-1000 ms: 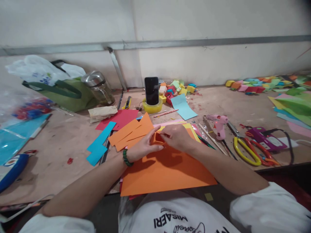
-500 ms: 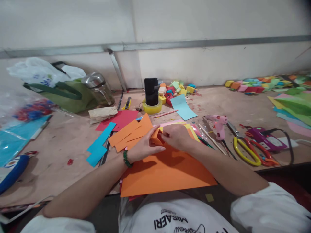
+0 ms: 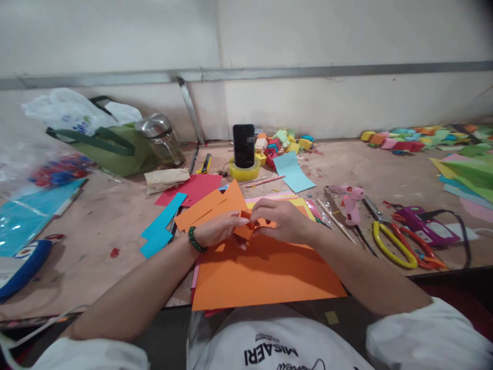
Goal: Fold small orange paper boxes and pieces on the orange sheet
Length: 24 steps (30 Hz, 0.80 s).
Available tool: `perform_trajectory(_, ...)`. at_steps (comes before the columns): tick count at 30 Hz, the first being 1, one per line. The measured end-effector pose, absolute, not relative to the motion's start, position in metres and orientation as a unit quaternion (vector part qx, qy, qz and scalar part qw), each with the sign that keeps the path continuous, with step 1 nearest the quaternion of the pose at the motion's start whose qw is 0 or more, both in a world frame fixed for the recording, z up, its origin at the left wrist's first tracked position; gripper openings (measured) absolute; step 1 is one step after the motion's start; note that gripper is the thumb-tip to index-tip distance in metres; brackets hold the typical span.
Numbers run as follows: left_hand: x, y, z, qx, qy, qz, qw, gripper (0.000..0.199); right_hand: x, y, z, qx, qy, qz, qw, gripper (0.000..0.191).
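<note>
**Light orange paper between my two hands**

The small folded orange paper piece (image 3: 244,232) sits between my hands, just above the large orange paper sheet (image 3: 265,277). My left hand (image 3: 215,231) grasps its left side; my right hand (image 3: 287,221) has its grip on the right side, fingers bent. My fingers hide part of its shape, so I cannot tell how many sides are folded.

I judge it very light, springy at the creases and easy to crush, with little slip. It is best taken by the flat sides near a fold, with a soft pinch, as a hard squeeze could dent it.

Beside my left hand lie flat orange paper strips (image 3: 204,208), with bright blue paper strips (image 3: 164,221) farther left. To my right, the pink glue gun (image 3: 349,204) rests on the scuffed brownish bench (image 3: 88,246), near the yellow-handled scissors (image 3: 391,250). A black phone (image 3: 244,146) stands upright in front of small coloured paper blocks (image 3: 293,147). Behind the bench, a grey metal rail (image 3: 288,73) crosses the pale wall (image 3: 346,31).
</note>
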<state>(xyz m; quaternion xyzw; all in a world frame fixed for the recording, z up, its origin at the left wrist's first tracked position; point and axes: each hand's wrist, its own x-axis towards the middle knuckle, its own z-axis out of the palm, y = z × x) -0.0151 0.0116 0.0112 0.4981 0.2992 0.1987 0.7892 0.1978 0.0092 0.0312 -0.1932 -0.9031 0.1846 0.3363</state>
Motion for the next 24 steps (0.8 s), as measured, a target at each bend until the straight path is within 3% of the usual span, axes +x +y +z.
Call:
perform_trajectory(4, -0.012, 0.008, 0.007, 0.492, 0.305, 0.189, 0.793, 0.049, 0.193, 0.007, 0.021, -0.198, -0.898, 0.204, 0.336, 0.016)
perform_trajectory(8, -0.007, 0.005, 0.009, 0.493, 0.321, 0.255, 0.768, 0.053, 0.192, 0.009, 0.019, -0.233, -0.874, 0.255, 0.341, 0.022)
perform_trajectory(14, -0.002, 0.001, 0.014, 0.513, 0.325, 0.304, 0.734, 0.051, 0.189, 0.007, 0.019, -0.266, -0.844, 0.32, 0.338, 0.019)
perform_trajectory(19, -0.001, 0.001, 0.009, 0.488, 0.309, 0.342, 0.741, 0.057, 0.185, 0.006, 0.014, -0.315, -0.828, 0.284, 0.366, 0.016)
perform_trajectory(24, -0.001, -0.001, 0.01, 0.49, 0.304, 0.345, 0.74, 0.056, 0.185, 0.008, 0.012, -0.261, -0.847, 0.273, 0.373, 0.023)
